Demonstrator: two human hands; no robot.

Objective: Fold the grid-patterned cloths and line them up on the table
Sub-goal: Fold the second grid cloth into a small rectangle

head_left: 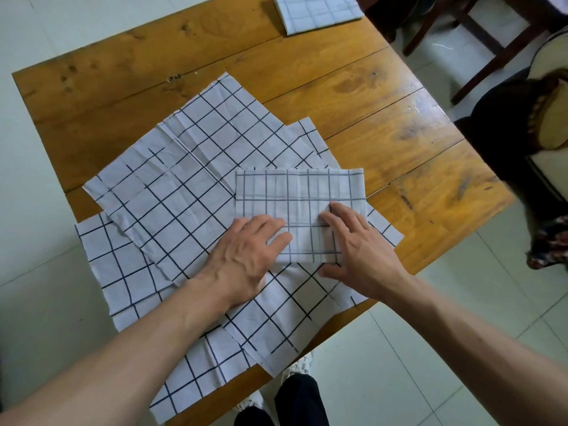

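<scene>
Nearby, unfolded cloths (184, 186) underlie the folded cloth (299, 195); chair (491, 41) beyond.

Bright, even daylight throughout; soft, faint shadows only. Mild glare on the varnished yellow-brown plank table (384, 124) at right. Wide-angle bending toward the edges; centre sharp, corners slightly soft.

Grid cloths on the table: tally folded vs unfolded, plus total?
Folded: 2, the folded cloth under both hands and the folded cloth at the far edge.
Unfolded: 4, as far as the overlaps show: top cloth, left cloth, near cloth, right cloth mostly covered.
Total: 6
</scene>
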